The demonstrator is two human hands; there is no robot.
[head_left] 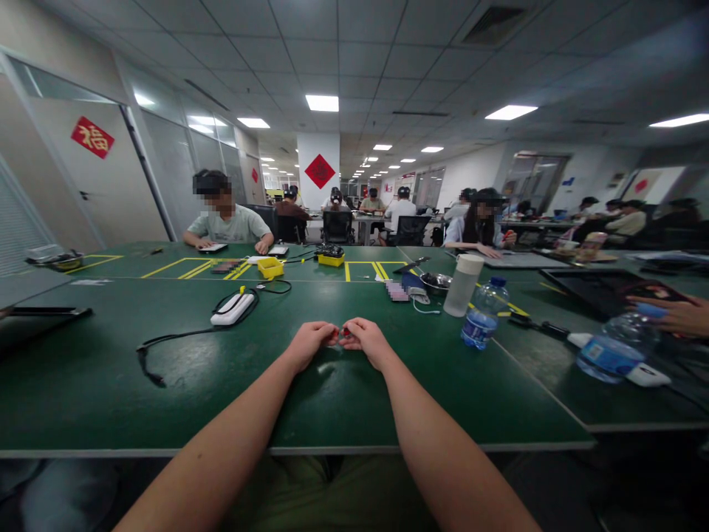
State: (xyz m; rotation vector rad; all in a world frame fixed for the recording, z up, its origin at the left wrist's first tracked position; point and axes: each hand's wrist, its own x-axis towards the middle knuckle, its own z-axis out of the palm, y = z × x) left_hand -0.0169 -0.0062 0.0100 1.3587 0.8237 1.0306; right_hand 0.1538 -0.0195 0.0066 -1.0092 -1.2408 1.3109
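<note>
Low over the green table point(210, 399), my two hands almost meet in front of me. My left hand point(310, 345) is closed in a pinch, with a bit of a small red object point(334, 337) showing at its fingertips. A red piece point(346, 333) also shows between the fingers of my right hand point(366, 340), which is pinched shut too. The fingers cover most of the red, so I cannot tell its kind or whether it is one thing or two.
A white power strip point(233, 310) with a black cable lies left. Yellow trays point(271, 268), a frosted bottle point(463, 288) and a water bottle point(484, 314) stand farther off. Another bottle point(617, 347) is near a co-worker's hand point(676, 318) at right. People sit opposite.
</note>
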